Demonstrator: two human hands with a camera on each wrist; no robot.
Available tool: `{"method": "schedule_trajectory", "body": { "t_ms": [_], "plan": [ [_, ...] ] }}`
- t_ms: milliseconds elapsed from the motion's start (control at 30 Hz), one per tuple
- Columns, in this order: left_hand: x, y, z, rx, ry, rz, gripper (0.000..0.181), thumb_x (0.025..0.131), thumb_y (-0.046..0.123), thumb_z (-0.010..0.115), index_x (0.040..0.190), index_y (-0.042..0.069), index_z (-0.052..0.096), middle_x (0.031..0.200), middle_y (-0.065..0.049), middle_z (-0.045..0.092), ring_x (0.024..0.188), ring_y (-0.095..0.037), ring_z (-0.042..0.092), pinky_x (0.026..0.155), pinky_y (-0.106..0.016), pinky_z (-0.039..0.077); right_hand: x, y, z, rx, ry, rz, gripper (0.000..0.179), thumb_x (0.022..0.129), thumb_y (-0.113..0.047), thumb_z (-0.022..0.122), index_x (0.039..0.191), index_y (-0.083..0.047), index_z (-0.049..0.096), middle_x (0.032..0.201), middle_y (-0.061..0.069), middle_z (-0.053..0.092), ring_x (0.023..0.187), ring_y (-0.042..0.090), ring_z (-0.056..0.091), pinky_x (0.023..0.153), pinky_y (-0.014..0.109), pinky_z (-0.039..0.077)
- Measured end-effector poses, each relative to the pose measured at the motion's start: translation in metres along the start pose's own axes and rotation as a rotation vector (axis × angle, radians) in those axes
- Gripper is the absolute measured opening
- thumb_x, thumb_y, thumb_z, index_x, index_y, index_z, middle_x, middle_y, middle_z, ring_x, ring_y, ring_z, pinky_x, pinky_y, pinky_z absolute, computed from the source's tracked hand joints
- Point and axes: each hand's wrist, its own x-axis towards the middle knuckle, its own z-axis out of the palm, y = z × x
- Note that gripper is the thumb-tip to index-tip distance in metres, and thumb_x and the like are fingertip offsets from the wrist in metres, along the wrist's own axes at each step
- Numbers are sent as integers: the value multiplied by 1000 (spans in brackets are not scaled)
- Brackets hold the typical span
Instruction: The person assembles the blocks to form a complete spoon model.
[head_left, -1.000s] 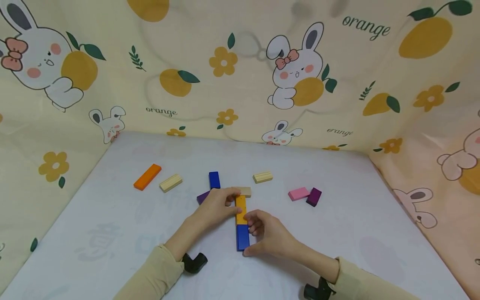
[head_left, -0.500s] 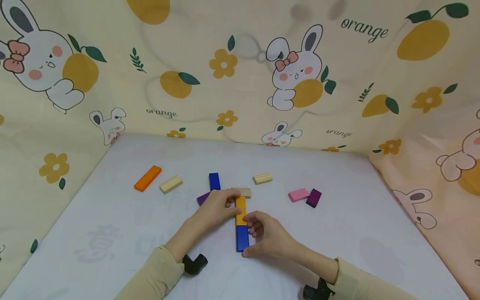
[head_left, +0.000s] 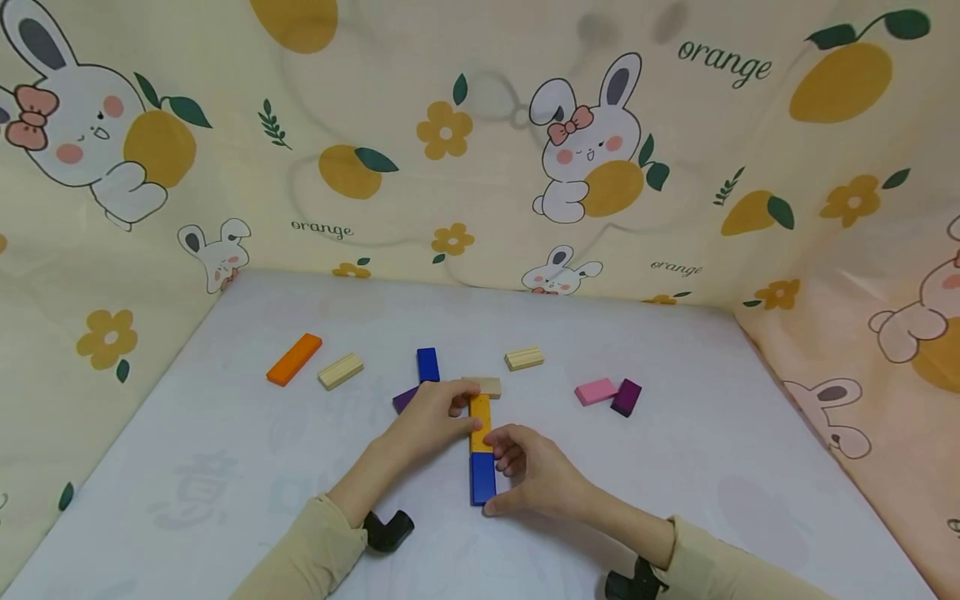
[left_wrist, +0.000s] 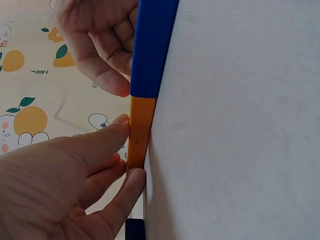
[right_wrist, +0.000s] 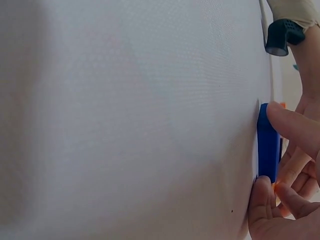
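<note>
In the head view a yellow block (head_left: 483, 411) and a blue block (head_left: 482, 481) lie end to end, with a plain wooden block (head_left: 489, 387) crosswise at the far end. My left hand (head_left: 423, 421) pinches the yellow block, thumb on its left side and index fingertip at its far end, as the left wrist view also shows. My right hand (head_left: 547, 475) holds the blue block with the thumb at its near end and fingers beside the joint with the yellow one. In the right wrist view thumb and finger span the blue block (right_wrist: 268, 145). A purple block (head_left: 405, 398) is partly hidden behind my left hand.
Another blue block (head_left: 427, 364) touches the purple one. Farther left lie an orange block (head_left: 294, 360) and a wooden block (head_left: 341, 372). A wooden block (head_left: 524, 359) sits at the back, with pink (head_left: 596, 392) and dark purple (head_left: 626, 398) blocks to the right. Printed cloth (head_left: 480, 183) walls the table.
</note>
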Motion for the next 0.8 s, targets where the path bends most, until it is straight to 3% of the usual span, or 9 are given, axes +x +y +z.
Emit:
{"method": "schedule_trajectory", "body": {
  "t_ms": [300,533,800],
  "plan": [
    [0,0,0,6,3,6,41,87,19,77,125,6,66,110,-3,67,90,-19,59,84,-31,51,0,1,0,12,-4,-14,70,66,-16,94,123,-1,57,102,7,56,91,22,56,81,27,51],
    [-1,-1,1,4,-6,25,37,89,19,76,123,8,68,125,-5,64,94,-19,60,86,-32,52,0,2,0,6,-3,-17,68,66,-17,94,122,-2,58,103,5,57,91,22,56,81,28,51],
    [-1,0,0,24,-23,30,36,90,21,74,124,8,69,136,-6,58,103,-19,63,89,-32,52,-3,5,-6,74,-25,63,63,72,-25,90,123,-8,59,108,3,60,95,22,57,83,28,52]
  ]
}}
